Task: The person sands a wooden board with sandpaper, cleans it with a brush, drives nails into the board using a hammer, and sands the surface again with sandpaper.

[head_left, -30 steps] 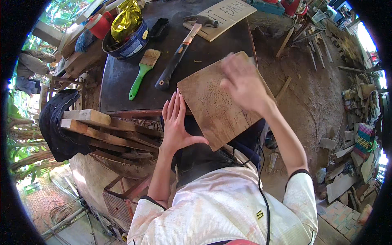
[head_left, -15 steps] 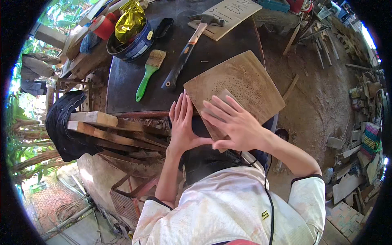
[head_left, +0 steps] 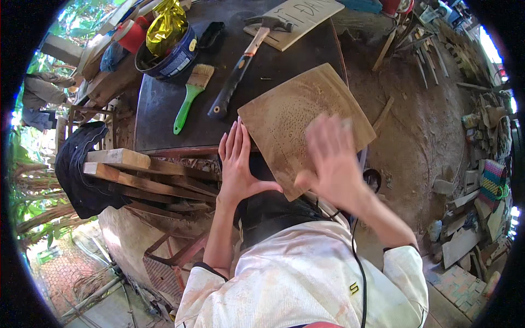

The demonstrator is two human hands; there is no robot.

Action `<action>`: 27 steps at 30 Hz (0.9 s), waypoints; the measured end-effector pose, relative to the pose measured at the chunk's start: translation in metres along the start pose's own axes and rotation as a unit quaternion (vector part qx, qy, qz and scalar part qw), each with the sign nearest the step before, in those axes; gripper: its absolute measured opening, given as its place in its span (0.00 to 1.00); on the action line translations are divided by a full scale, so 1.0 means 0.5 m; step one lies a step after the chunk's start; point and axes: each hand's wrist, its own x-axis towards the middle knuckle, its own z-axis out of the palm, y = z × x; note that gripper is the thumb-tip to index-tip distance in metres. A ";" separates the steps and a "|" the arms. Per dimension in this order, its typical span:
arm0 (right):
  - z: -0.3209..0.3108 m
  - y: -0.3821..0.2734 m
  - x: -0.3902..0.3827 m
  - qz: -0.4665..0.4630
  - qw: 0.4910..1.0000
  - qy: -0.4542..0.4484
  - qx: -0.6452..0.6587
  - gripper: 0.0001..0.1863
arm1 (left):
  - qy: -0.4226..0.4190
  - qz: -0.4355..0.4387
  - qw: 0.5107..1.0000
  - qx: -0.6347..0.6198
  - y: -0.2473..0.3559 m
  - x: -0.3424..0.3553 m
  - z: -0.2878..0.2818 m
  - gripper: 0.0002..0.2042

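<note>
A square wooden board, dotted with small dark marks and dusted, lies tilted at the table's near edge and overhangs toward me. My left hand is open along its left edge: straight fingers reach the left corner, and the thumb stretches toward the near corner. Over the board's right half, my right hand lies palm down, its fingers blurred by motion. A thin greyish flat piece shows at those fingertips; most of it is hidden under the hand. Left of the board lie a claw hammer and a green-handled paintbrush.
Behind the brush stands a blue tub holding a gold foil bag. A lettered wooden plank lies at the table's far side. Stacked timber and a dark cloth are at left; wood scraps line the right.
My right hand has slid right and slightly forward across the board, uncovering its near part. My left hand stays at the board's edge. The whole view has shifted slightly.
</note>
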 end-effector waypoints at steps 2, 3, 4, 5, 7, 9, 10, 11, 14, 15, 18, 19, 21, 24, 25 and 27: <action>-0.014 -0.056 -0.062 -0.134 0.974 -0.096 0.155 0.51 | 0.002 0.005 1.000 0.000 -0.001 -0.001 0.008 0.84; -0.013 -0.037 -0.058 -0.132 0.975 -0.094 0.153 0.51 | 0.007 0.008 1.000 0.007 -0.004 0.003 0.013 0.84; -0.011 -0.006 -0.051 -0.102 0.988 -0.068 0.099 0.51 | 0.004 0.005 1.000 0.009 -0.003 -0.001 0.008 0.84; -0.008 0.030 -0.040 -0.072 0.996 -0.042 0.044 0.50 | 0.002 0.004 1.000 0.020 -0.002 -0.001 0.000 0.84; -0.008 0.091 -0.018 0.082 0.996 0.030 0.011 0.53 | 0.004 0.003 1.000 0.026 0.000 0.000 -0.002 0.85; 0.003 0.034 -0.053 0.054 0.997 0.023 -0.039 0.57 | -0.002 -0.001 1.000 0.016 -0.003 0.001 0.009 0.85; 0.005 0.007 -0.071 -0.016 1.000 -0.016 -0.021 0.58 | -0.002 -0.002 1.000 0.014 -0.003 -0.002 0.011 0.85; 0.011 0.000 -0.089 -0.084 0.993 -0.052 0.063 0.57 | -0.001 -0.003 1.000 0.012 -0.002 -0.003 0.013 0.85; 0.002 0.089 -0.054 -0.039 0.999 -0.026 0.008 0.52 | 0.001 -0.005 1.000 0.027 -0.004 0.008 0.009 0.84; -0.010 0.115 -0.036 0.044 0.999 0.007 0.004 0.51 | 0.004 -0.010 0.999 0.040 0.002 0.016 0.009 0.84; -0.006 0.056 -0.046 0.027 1.000 0.013 -0.001 0.49 | 0.004 -0.012 0.999 0.043 0.010 0.037 0.019 0.84; -0.005 0.025 -0.060 -0.034 0.999 -0.007 0.020 0.48 | 0.002 -0.011 0.999 0.041 0.009 0.036 0.021 0.84; -0.014 0.044 -0.046 -0.072 0.992 -0.073 0.076 0.50 | 0.007 -0.010 0.999 0.043 0.004 0.035 0.025 0.83; -0.018 0.115 -0.016 0.002 0.997 -0.048 -0.057 0.54 | 0.030 -0.005 0.999 0.013 0.008 0.041 0.018 0.81; -0.016 0.095 -0.011 0.007 0.999 -0.032 -0.037 0.52 | 0.031 -0.004 0.999 0.010 0.010 0.046 0.020 0.81; -0.010 0.043 -0.003 0.018 1.000 0.000 0.007 0.48 | 0.001 0.008 0.999 0.040 0.010 0.049 0.018 0.81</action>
